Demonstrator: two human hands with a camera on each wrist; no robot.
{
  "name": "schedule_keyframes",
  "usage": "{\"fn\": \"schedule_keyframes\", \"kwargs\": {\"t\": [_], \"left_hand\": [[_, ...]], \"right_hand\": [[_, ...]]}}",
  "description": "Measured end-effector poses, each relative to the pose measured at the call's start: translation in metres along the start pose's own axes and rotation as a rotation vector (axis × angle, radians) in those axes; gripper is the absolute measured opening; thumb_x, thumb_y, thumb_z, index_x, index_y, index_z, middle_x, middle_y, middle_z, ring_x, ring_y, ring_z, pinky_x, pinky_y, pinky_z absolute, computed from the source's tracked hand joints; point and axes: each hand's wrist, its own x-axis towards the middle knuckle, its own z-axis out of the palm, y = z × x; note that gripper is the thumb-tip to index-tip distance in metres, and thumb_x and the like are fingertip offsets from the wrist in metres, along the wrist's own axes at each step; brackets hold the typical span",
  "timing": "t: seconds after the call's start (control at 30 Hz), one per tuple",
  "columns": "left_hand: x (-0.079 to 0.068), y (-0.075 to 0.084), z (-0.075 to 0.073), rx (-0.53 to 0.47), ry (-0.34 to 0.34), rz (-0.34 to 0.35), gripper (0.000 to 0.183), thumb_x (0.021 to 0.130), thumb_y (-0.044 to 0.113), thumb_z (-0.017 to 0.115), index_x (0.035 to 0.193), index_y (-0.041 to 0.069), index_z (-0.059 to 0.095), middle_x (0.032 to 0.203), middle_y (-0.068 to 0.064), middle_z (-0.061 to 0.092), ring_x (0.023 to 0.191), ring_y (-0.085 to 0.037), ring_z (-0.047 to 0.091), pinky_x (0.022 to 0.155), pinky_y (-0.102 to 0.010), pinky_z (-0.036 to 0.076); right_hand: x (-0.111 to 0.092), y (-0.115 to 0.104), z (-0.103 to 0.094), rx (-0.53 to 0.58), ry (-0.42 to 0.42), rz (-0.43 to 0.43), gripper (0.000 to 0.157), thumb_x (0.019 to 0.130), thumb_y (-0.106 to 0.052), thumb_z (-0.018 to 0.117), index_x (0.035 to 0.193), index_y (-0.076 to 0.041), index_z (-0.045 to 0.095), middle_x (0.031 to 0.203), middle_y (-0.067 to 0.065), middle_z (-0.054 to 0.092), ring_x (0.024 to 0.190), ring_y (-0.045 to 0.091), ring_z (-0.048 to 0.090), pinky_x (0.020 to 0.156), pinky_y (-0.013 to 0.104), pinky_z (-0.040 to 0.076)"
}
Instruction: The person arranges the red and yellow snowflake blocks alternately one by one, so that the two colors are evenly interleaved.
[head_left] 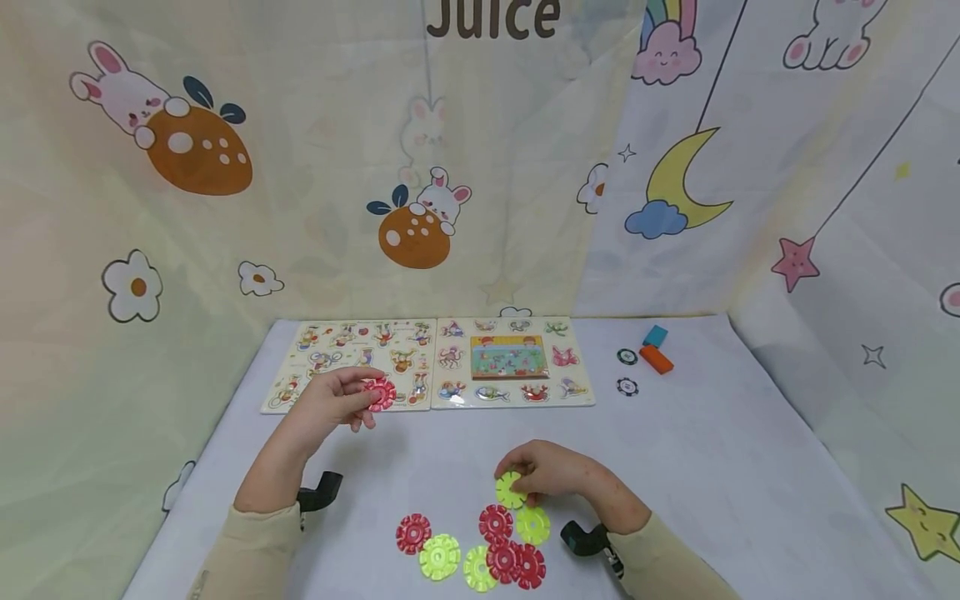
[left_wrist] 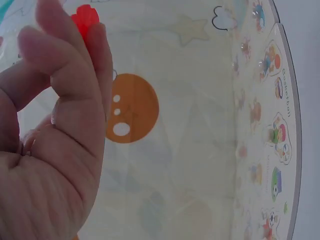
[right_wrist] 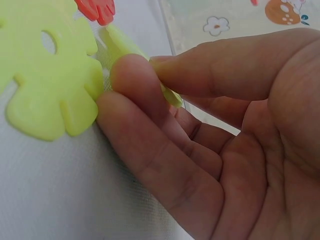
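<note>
My left hand pinches a red notched disc above the table, in front of the left puzzle board. In the left wrist view only a bit of that red disc shows past the fingers. Low over the table, my right hand pinches a yellow-green notched disc between thumb and fingers. Just beneath it lies another yellow-green disc, which a fingertip seems to touch in the right wrist view. Beside that sits a red disc. Several more red and yellow-green discs lie nearer the front.
Two picture puzzle boards lie side by side at the back, a small framed picture on the right one. Farther right are two black-and-white chips, an orange block and a blue block. Printed cloth walls surround the table.
</note>
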Motion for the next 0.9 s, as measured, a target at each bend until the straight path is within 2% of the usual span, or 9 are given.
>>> {"fn": "schedule_keyframes", "kwargs": {"t": [0.13,0.23,0.43,0.57,0.73,0.8,0.9], "left_hand": [[0.005,-0.006,-0.006,-0.083,0.022,-0.032,0.053,0.085,0.012,0.070,0.133,0.005,0.049,0.104,-0.022,0.059,0.078,-0.031,0.068,0.070,-0.036,0.054],[0.002,-0.018,-0.013,-0.102,0.030,-0.074,0.059,0.082,0.012,0.073,0.135,0.006,0.049,0.111,-0.021,0.056,0.084,-0.032,0.068,0.077,-0.038,0.052],[-0.011,-0.057,-0.022,-0.050,0.050,-0.191,0.061,0.079,0.013,0.075,0.135,0.006,0.050,0.116,-0.019,0.054,0.089,-0.030,0.067,0.081,-0.037,0.051],[-0.015,-0.080,-0.022,0.001,0.064,-0.229,0.061,0.078,0.013,0.076,0.133,0.005,0.052,0.117,-0.017,0.055,0.088,-0.028,0.065,0.080,-0.036,0.051],[-0.014,-0.094,-0.021,0.077,0.045,-0.260,0.059,0.078,0.012,0.076,0.131,0.004,0.053,0.109,-0.016,0.057,0.081,-0.025,0.066,0.075,-0.032,0.052],[-0.013,-0.095,-0.020,0.112,0.044,-0.271,0.057,0.079,0.012,0.075,0.131,0.004,0.053,0.101,-0.015,0.059,0.077,-0.024,0.066,0.073,-0.031,0.052],[-0.012,-0.094,-0.018,0.203,0.045,-0.246,0.054,0.082,0.010,0.072,0.132,0.003,0.052,0.085,-0.013,0.061,0.069,-0.022,0.065,0.066,-0.030,0.052]], "right_hand": [[-0.001,0.002,-0.002,0.003,0.005,0.008,0.016,0.087,-0.012,0.065,0.101,-0.019,0.070,0.080,0.003,0.061,0.058,0.018,0.058,0.060,0.032,0.048],[-0.002,0.000,-0.002,0.017,0.000,0.004,0.016,0.088,-0.012,0.065,0.102,-0.018,0.069,0.081,0.004,0.060,0.059,0.018,0.058,0.060,0.032,0.048],[-0.004,-0.003,-0.001,0.046,-0.025,0.010,0.016,0.088,-0.010,0.064,0.103,-0.015,0.069,0.083,0.005,0.061,0.060,0.018,0.059,0.061,0.034,0.050],[-0.004,-0.005,0.001,0.040,-0.027,0.030,0.017,0.088,-0.010,0.064,0.103,-0.015,0.069,0.085,0.004,0.062,0.061,0.019,0.059,0.061,0.034,0.050],[-0.003,-0.006,0.001,0.049,-0.038,0.034,0.022,0.085,-0.008,0.068,0.106,-0.014,0.068,0.085,0.006,0.061,0.065,0.020,0.060,0.063,0.036,0.051],[-0.002,-0.007,0.001,0.014,-0.034,0.036,0.026,0.083,-0.009,0.071,0.108,-0.016,0.067,0.088,0.004,0.060,0.072,0.019,0.058,0.068,0.036,0.049],[-0.003,-0.008,-0.001,-0.051,-0.020,0.035,0.034,0.079,-0.010,0.075,0.110,-0.021,0.066,0.092,0.001,0.058,0.081,0.019,0.053,0.073,0.037,0.046]]}}
